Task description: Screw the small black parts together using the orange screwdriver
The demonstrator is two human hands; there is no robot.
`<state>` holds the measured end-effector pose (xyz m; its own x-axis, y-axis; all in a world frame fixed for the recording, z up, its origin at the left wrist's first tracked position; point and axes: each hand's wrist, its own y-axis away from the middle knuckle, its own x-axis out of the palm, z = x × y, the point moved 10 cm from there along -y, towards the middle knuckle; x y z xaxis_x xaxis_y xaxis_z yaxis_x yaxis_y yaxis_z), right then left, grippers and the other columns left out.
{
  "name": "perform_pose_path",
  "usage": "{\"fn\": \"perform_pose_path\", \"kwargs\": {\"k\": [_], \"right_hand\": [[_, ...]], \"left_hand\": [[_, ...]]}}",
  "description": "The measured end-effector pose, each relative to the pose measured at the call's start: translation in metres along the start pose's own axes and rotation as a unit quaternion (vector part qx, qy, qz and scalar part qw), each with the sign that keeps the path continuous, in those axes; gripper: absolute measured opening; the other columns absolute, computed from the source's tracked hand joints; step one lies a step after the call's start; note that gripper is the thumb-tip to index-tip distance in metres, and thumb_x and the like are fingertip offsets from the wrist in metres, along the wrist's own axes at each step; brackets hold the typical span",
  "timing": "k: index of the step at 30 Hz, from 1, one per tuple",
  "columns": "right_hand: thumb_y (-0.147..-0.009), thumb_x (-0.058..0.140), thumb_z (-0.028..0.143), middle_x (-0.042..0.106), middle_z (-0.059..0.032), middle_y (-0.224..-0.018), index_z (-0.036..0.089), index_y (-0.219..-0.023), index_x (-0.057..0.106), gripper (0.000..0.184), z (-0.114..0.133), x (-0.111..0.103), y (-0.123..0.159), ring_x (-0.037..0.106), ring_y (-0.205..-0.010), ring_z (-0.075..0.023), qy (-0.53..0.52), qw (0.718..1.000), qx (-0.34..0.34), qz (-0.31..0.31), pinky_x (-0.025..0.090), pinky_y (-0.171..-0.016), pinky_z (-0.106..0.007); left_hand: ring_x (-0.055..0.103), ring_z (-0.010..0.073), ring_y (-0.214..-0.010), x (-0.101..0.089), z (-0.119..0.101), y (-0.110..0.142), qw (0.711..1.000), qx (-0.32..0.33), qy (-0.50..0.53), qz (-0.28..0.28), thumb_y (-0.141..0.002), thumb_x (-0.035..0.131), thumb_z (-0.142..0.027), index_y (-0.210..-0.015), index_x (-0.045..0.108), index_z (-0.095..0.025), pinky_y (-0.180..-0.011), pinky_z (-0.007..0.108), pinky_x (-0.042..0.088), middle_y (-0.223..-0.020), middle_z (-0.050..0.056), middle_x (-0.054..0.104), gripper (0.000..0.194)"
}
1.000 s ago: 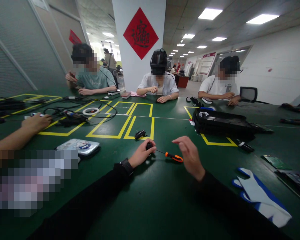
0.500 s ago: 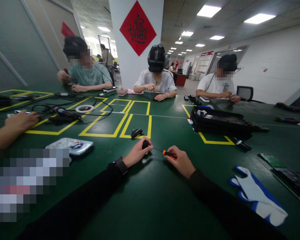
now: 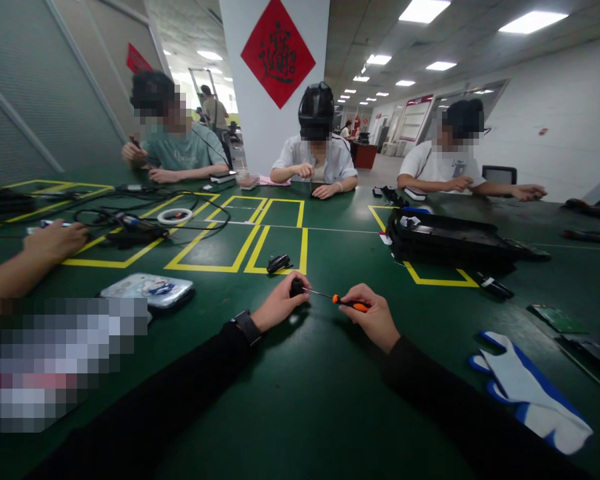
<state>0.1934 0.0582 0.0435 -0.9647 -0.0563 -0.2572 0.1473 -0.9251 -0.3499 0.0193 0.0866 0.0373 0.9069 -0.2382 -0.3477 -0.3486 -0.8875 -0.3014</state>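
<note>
My left hand (image 3: 281,303) is closed around a small black rounded part (image 3: 297,287), whose exact kind I cannot make out. In my right hand (image 3: 374,316) is a screwdriver (image 3: 356,305) with an orange and black handle. Its thin metal shaft points left, and the tip reaches the black part between my left fingers. Whether the tip sits in a screw is too small to tell. Just beyond my left hand, another small black device (image 3: 279,264) lies on the green table (image 3: 300,400), inside a yellow-taped box.
A phone in a clear case (image 3: 150,292) lies left, near another person's hand (image 3: 55,243) and tangled black cables (image 3: 135,230). At right are a black housing (image 3: 445,240), a white-blue glove (image 3: 525,390) and a green circuit board (image 3: 557,319). Three people sit opposite.
The view has shifted slightly, moving everything a little to the right. My right hand is a bit farther from my left, with more of the shaft showing. A person opposite at right has stretched out an arm.
</note>
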Motion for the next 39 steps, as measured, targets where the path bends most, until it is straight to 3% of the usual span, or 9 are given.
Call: {"fn": "perform_pose_path", "kwargs": {"k": [5, 8, 17, 23, 26, 29, 32, 36, 39], "right_hand": [[-0.073, 0.061, 0.04, 0.059, -0.0026, -0.083, 0.019, -0.089, 0.058, 0.027, -0.031, 0.009, 0.001, 0.049, -0.054, -0.0081, -0.196, 0.971, 0.139, 0.009, 0.038, -0.049, -0.023], [-0.077, 0.054, 0.044, 0.059, -0.004, -0.086, 0.019, -0.087, 0.057, 0.028, -0.035, 0.008, 0.001, 0.052, -0.058, -0.0098, -0.267, 0.951, 0.155, -0.018, 0.038, -0.049, -0.023], [-0.071, 0.058, 0.025, 0.062, -0.006, -0.093, 0.022, -0.104, 0.051, 0.034, -0.037, -0.004, -0.001, 0.061, -0.082, -0.0181, -0.173, 0.976, 0.122, -0.044, 0.048, -0.067, -0.031], [-0.071, 0.062, 0.027, 0.061, -0.0077, -0.107, 0.02, -0.098, 0.049, 0.031, -0.039, 0.009, 0.001, 0.061, -0.092, -0.0184, -0.256, 0.952, 0.169, 0.02, 0.05, -0.075, -0.033], [-0.077, 0.056, 0.038, 0.065, -0.0058, -0.092, 0.02, -0.099, 0.047, 0.03, -0.038, 0.01, 0.005, 0.064, -0.064, -0.0148, -0.206, 0.961, 0.183, 0.032, 0.05, -0.052, -0.027], [-0.081, 0.048, 0.045, 0.058, 0.0023, -0.058, 0.018, -0.088, 0.052, 0.029, -0.032, 0.006, 0.007, 0.045, -0.034, -0.0075, -0.083, 0.983, 0.157, 0.039, 0.034, -0.034, -0.02], [-0.082, 0.048, 0.042, 0.042, 0.0067, -0.045, 0.017, -0.081, 0.055, 0.026, -0.02, -0.004, 0.005, 0.038, -0.036, -0.0067, -0.004, 0.995, 0.099, 0.01, 0.031, -0.038, -0.019], [-0.077, 0.054, 0.033, 0.052, 0.0029, -0.061, 0.019, -0.09, 0.055, 0.019, -0.011, -0.011, 0.002, 0.047, -0.05, -0.0098, 0.032, 0.998, 0.061, -0.006, 0.039, -0.049, -0.023], [-0.072, 0.059, 0.026, 0.057, -0.0014, -0.078, 0.018, -0.083, 0.057, 0.014, -0.004, -0.012, 0.0, 0.054, -0.067, -0.0138, 0.072, 0.997, 0.023, -0.002, 0.044, -0.063, -0.028]], "left_hand": [[0.052, 0.0156, -0.085, 0.001, -0.001, 0.0, 1.0, -0.004, -0.001, 0.009, -0.076, 0.055, -0.024, -0.089, 0.05, -0.017, -0.081, 0.031, 0.041, -0.09, 0.002, 0.056, 0.016], [0.052, 0.0153, -0.083, 0.002, 0.0, 0.001, 1.0, -0.008, -0.004, 0.015, -0.076, 0.055, -0.026, -0.09, 0.05, -0.018, -0.079, 0.03, 0.041, -0.09, 0.002, 0.055, 0.017], [0.05, 0.0151, -0.082, 0.004, -0.001, 0.003, 1.0, -0.002, -0.028, 0.011, -0.08, 0.05, -0.027, -0.092, 0.049, -0.018, -0.077, 0.029, 0.04, -0.087, 0.002, 0.053, 0.015], [0.049, 0.0143, -0.082, 0.004, -0.003, 0.003, 0.999, 0.009, -0.026, 0.019, -0.082, 0.046, -0.027, -0.095, 0.048, -0.018, -0.078, 0.028, 0.04, -0.089, 0.002, 0.053, 0.016], [0.049, 0.0144, -0.084, 0.004, -0.002, 0.003, 1.0, 0.01, -0.021, 0.018, -0.083, 0.046, -0.029, -0.095, 0.048, -0.018, -0.08, 0.029, 0.04, -0.09, 0.002, 0.053, 0.016], [0.05, 0.0146, -0.083, 0.003, 0.0, 0.003, 1.0, 0.002, -0.016, 0.013, -0.082, 0.046, -0.03, -0.094, 0.048, -0.018, -0.08, 0.03, 0.04, -0.091, 0.002, 0.053, 0.017], [0.05, 0.015, -0.082, 0.003, 0.001, 0.003, 1.0, -0.005, -0.029, 0.01, -0.081, 0.048, -0.03, -0.093, 0.048, -0.018, -0.079, 0.03, 0.04, -0.088, 0.002, 0.053, 0.017], [0.049, 0.0156, -0.08, 0.002, -0.002, 0.003, 0.999, -0.007, -0.044, 0.003, -0.08, 0.049, -0.03, -0.092, 0.048, -0.019, -0.077, 0.03, 0.04, -0.086, 0.001, 0.053, 0.016], [0.049, 0.0161, -0.082, 0.001, -0.003, 0.003, 0.999, -0.008, -0.037, -0.001, -0.08, 0.048, -0.029, -0.092, 0.049, -0.019, -0.077, 0.031, 0.04, -0.087, 0.002, 0.053, 0.016]]}}
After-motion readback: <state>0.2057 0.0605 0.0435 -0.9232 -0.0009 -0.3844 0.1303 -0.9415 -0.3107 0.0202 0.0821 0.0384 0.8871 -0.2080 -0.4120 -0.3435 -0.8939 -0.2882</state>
